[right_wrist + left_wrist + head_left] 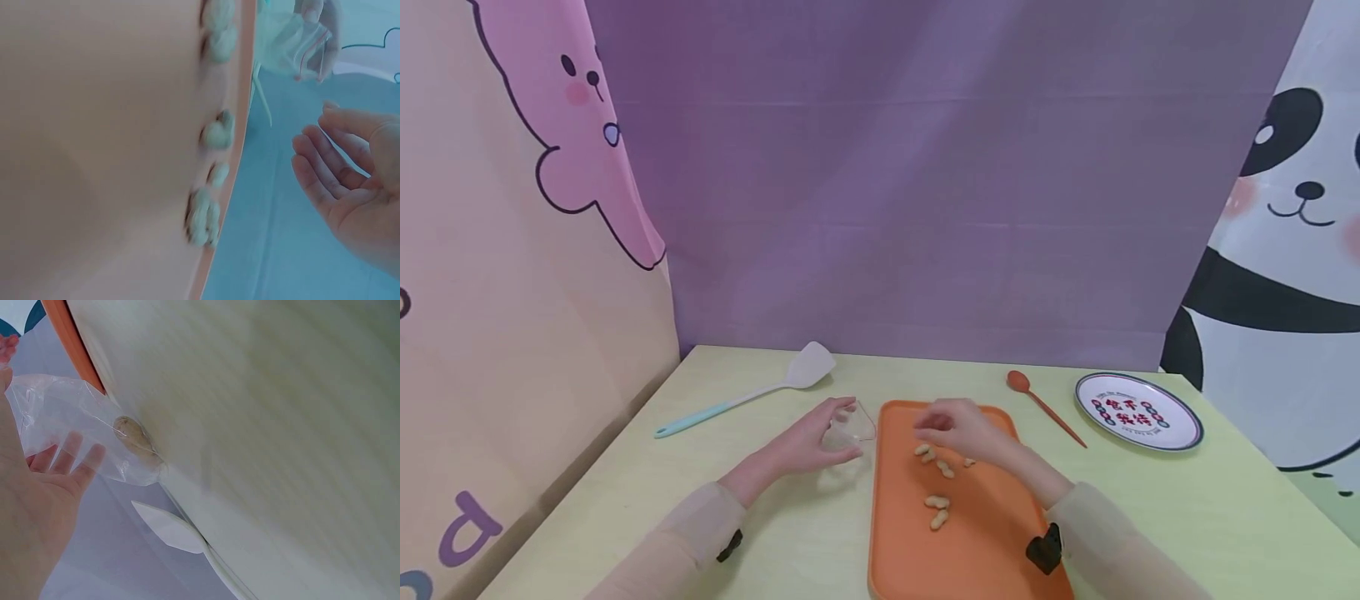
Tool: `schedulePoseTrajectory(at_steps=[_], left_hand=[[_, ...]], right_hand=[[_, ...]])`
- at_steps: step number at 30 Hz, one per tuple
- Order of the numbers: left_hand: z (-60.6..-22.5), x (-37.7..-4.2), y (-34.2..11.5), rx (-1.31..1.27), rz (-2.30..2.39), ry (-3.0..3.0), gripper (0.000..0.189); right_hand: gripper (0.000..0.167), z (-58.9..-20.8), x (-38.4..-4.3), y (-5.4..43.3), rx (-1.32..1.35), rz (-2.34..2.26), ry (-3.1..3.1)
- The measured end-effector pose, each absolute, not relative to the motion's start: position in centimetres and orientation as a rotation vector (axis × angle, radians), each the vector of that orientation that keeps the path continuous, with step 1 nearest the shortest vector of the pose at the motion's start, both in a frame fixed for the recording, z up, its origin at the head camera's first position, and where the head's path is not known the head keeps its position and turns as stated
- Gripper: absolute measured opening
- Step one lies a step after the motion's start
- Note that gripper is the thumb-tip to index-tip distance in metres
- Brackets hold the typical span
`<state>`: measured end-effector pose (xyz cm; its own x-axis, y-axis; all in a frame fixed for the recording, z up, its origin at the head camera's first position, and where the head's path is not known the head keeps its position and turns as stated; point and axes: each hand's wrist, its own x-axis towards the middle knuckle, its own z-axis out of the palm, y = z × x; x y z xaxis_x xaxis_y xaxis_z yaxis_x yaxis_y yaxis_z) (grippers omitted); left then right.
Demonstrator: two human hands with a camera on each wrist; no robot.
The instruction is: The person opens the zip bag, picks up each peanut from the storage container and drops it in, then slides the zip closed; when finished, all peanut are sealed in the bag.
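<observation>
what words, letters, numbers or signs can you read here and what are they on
"不", "我待": seemingly, in red on the plate; the character before "不" is unclear.
Small lettering on the same plate: too small to read.
"d": purple letter on the left backdrop; the blue shape below is cut off.

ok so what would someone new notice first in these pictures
Probably the bright orange tray, low in the middle of the head view, with loose peanuts on it and the right hand above. Next, the clear bag in the left hand, just left of the tray. The big cartoon panda at far right also stands out.
</observation>
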<state>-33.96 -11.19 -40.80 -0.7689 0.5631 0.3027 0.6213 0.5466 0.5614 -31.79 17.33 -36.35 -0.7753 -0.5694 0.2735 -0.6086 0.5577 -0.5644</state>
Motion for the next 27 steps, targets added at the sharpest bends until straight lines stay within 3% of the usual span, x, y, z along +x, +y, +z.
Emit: schedulePoseTrajectory(at_steps=[27], left_hand=[[-41.0,-33.9,-11.1,-1.032,-1.027,-2.711,0.075]], right_hand=[[0.019,-39.1,-32.6,23.8,1.04,0.902,-2.841]])
